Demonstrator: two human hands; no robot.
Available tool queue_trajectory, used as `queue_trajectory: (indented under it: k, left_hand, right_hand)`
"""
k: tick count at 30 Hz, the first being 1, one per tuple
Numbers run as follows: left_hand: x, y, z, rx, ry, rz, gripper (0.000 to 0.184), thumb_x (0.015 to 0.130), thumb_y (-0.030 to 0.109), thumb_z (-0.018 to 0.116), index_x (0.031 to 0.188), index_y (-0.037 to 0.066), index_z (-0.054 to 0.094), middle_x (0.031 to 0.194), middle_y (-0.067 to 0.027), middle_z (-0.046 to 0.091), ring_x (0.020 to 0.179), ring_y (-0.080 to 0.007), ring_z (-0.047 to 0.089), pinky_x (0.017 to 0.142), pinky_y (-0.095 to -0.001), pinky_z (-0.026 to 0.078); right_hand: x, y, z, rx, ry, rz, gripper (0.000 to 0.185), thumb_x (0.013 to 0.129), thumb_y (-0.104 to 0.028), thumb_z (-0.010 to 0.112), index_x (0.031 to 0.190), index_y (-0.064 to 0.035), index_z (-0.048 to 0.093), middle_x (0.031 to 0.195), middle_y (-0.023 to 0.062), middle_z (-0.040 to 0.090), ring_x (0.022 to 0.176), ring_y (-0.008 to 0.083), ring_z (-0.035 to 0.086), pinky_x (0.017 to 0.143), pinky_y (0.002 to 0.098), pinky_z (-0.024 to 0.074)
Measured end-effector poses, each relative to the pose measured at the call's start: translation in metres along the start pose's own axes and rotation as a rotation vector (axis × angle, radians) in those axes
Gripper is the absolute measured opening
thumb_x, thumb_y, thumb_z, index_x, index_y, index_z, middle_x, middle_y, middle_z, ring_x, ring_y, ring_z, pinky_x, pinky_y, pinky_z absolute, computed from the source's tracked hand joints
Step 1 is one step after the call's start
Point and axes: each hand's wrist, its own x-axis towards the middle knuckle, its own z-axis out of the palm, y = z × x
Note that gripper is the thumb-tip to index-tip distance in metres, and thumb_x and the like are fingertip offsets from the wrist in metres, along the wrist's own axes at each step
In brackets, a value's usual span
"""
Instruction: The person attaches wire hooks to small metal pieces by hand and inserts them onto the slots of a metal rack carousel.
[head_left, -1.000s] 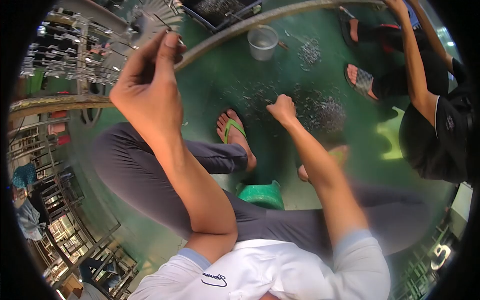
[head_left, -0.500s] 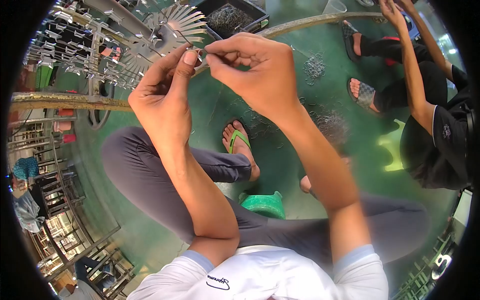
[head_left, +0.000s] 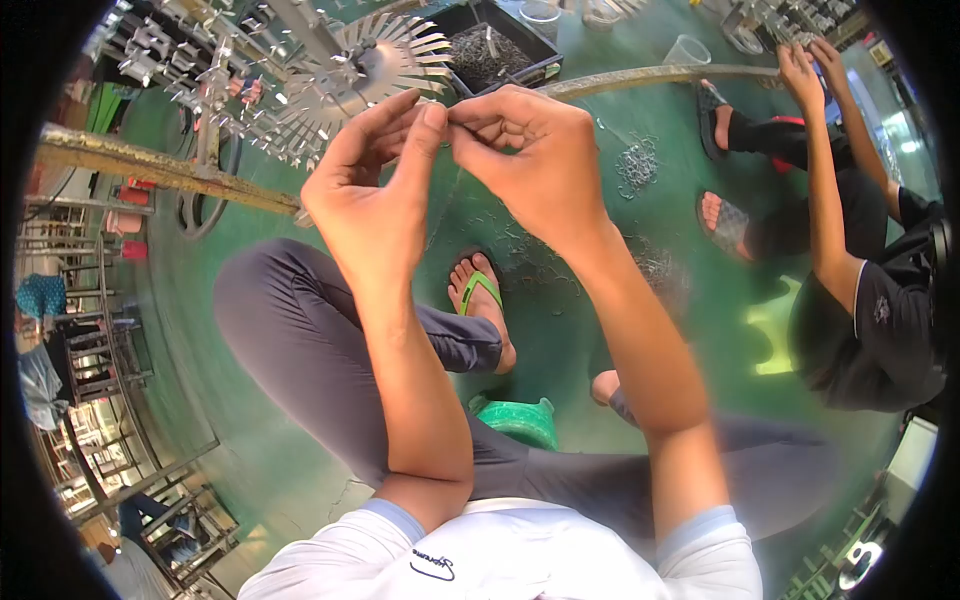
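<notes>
My left hand (head_left: 380,195) is raised in front of the rack, thumb and fingertips closed in a pinch. Close beside it, my right hand (head_left: 540,160) also pinches, its fingertips meeting those of the left. Whatever small piece lies between them is mostly covered by the fingers. Just behind my left hand stands a metal rack (head_left: 215,85) hung with many small shiny clip-like parts. A round fan of flat metal blades (head_left: 425,62) shows right above my fingertips.
A black crate (head_left: 545,75) holds a heap of small metal wire pieces. Loose wire bits (head_left: 637,165) lie on the green floor. A rusty curved bar (head_left: 620,78) runs behind my hands. At right a co-worker (head_left: 870,320) sits with raised hands. A green stool (head_left: 515,420) is below me.
The view has shifted, so the rack, crate and hands sit further right or lower. The thin shiny wire seen between my fingertips before is now mostly hidden. Both hands remain pinched together.
</notes>
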Motion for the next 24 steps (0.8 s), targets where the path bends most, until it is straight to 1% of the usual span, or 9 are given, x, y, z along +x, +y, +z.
queue_trajectory:
  k: [3, 4, 5, 6, 10, 13, 17, 21, 24]
  left_hand:
    - [-0.008, -0.021, -0.010, 0.120, 0.072, 0.153, 0.014, 0.090, -0.002, 0.072, 0.104, -0.005, 0.074, 0.093, -0.0098, 0.076, 0.086, -0.0130, 0.071, 0.084, -0.0246, 0.055]
    - [-0.010, -0.024, -0.010, 0.289, 0.100, 0.207, 0.011, 0.089, -0.002, 0.069, 0.098, -0.003, 0.073, 0.088, -0.0072, 0.075, 0.082, -0.0109, 0.069, 0.078, -0.0228, 0.053]
    - [-0.009, -0.034, -0.010, 0.319, 0.129, 0.290, 0.012, 0.088, 0.000, 0.071, 0.100, -0.002, 0.074, 0.085, -0.0052, 0.074, 0.079, -0.0096, 0.068, 0.072, -0.0223, 0.052]
    - [-0.011, -0.041, -0.008, 0.321, 0.137, 0.286, 0.010, 0.088, 0.000, 0.073, 0.098, -0.001, 0.075, 0.083, -0.0049, 0.073, 0.076, -0.0092, 0.067, 0.070, -0.0229, 0.052]
    - [-0.013, -0.044, 0.002, 0.303, 0.218, 0.287, 0.007, 0.089, 0.003, 0.077, 0.095, -0.001, 0.075, 0.081, -0.0049, 0.073, 0.070, -0.0083, 0.066, 0.067, -0.0236, 0.052]
    - [-0.011, -0.051, 0.001, 0.292, 0.216, 0.300, 0.008, 0.091, 0.005, 0.078, 0.095, -0.001, 0.076, 0.081, -0.0055, 0.073, 0.069, -0.0085, 0.066, 0.066, -0.0233, 0.052]
    - [-0.014, -0.053, 0.003, 0.312, 0.174, 0.337, 0.006, 0.089, 0.002, 0.077, 0.094, -0.001, 0.074, 0.078, -0.0064, 0.070, 0.066, -0.0095, 0.063, 0.063, -0.0247, 0.050]
    - [-0.014, -0.053, 0.003, 0.268, 0.148, 0.433, 0.013, 0.083, -0.002, 0.078, 0.095, -0.001, 0.073, 0.078, -0.0071, 0.068, 0.063, -0.0129, 0.061, 0.060, -0.0265, 0.049]
    - [-0.013, -0.062, 0.001, 0.332, 0.172, 0.478, 0.015, 0.082, -0.003, 0.078, 0.095, 0.001, 0.072, 0.078, -0.0085, 0.067, 0.063, -0.0154, 0.062, 0.060, -0.0282, 0.050]
  right_hand:
    - [0.010, 0.008, 0.005, 0.024, -0.040, 0.032, 0.015, 0.081, -0.003, 0.079, 0.095, 0.0028, 0.077, 0.082, 0.0119, 0.076, 0.072, 0.0136, 0.074, 0.067, 0.0258, 0.0583]
    - [0.013, 0.010, 0.007, 0.045, -0.056, 0.066, 0.015, 0.081, -0.003, 0.079, 0.095, 0.0031, 0.077, 0.082, 0.0124, 0.077, 0.073, 0.0132, 0.074, 0.067, 0.0257, 0.0585]
    - [0.016, 0.010, 0.008, 0.065, -0.072, 0.100, 0.015, 0.081, -0.003, 0.079, 0.095, 0.0035, 0.077, 0.083, 0.0129, 0.077, 0.073, 0.0127, 0.074, 0.067, 0.0257, 0.0586]
    - [0.020, 0.008, 0.009, 0.010, -0.100, 0.080, 0.017, 0.082, -0.004, 0.079, 0.096, 0.0047, 0.077, 0.083, 0.0130, 0.078, 0.074, 0.0113, 0.073, 0.068, 0.0255, 0.0590]
    - [0.026, 0.012, 0.015, 0.024, -0.144, 0.102, 0.019, 0.082, -0.005, 0.079, 0.098, 0.0045, 0.078, 0.083, 0.0125, 0.078, 0.074, 0.0114, 0.074, 0.069, 0.0253, 0.0594]
    - [0.029, 0.013, 0.015, -0.007, -0.163, 0.096, 0.019, 0.082, -0.005, 0.079, 0.099, 0.0044, 0.078, 0.084, 0.0125, 0.078, 0.075, 0.0114, 0.074, 0.069, 0.0254, 0.0597]
    - [0.034, 0.006, 0.011, -0.080, -0.220, 0.070, 0.018, 0.083, -0.005, 0.078, 0.099, 0.0038, 0.078, 0.084, 0.0122, 0.078, 0.074, 0.0121, 0.074, 0.070, 0.0254, 0.0601]
    - [0.035, 0.000, 0.009, -0.138, -0.240, 0.051, 0.017, 0.083, -0.006, 0.078, 0.097, 0.0021, 0.078, 0.083, 0.0115, 0.078, 0.074, 0.0130, 0.074, 0.070, 0.0268, 0.0592]
    - [0.037, -0.011, 0.006, -0.333, -0.277, -0.007, 0.015, 0.083, -0.007, 0.078, 0.095, 0.0009, 0.078, 0.082, 0.0114, 0.077, 0.073, 0.0145, 0.074, 0.068, 0.0291, 0.0577]
